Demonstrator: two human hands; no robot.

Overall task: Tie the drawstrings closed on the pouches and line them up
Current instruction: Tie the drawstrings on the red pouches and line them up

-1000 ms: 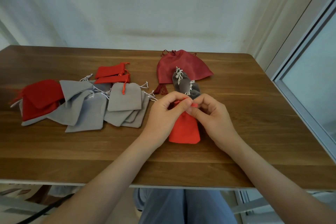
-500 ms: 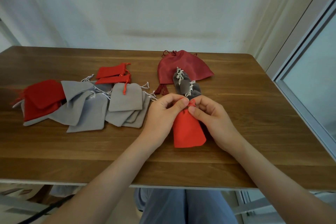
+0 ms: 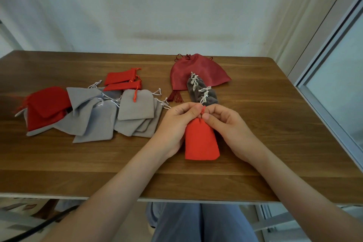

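Observation:
A small red pouch (image 3: 201,141) lies on the wooden table (image 3: 275,116) between my hands, its neck gathered narrow. My left hand (image 3: 176,122) and my right hand (image 3: 227,122) each pinch the red drawstring (image 3: 203,108) at the pouch's top. Just behind them lie dark grey pouches (image 3: 202,91) with tied white cords, stacked in a row. To the left sits a loose pile of light grey pouches (image 3: 135,106) and red pouches (image 3: 46,104) with untied cords.
A larger dark red satin bag (image 3: 198,71) with a tassel lies at the back, behind the grey row. Two flat red pouches (image 3: 122,81) rest at the rear of the left pile. A window frame runs along the right.
The pouch's neck has been drawn tighter and narrower. The pouch has shifted slightly right and now shows more of its length below my fingers.

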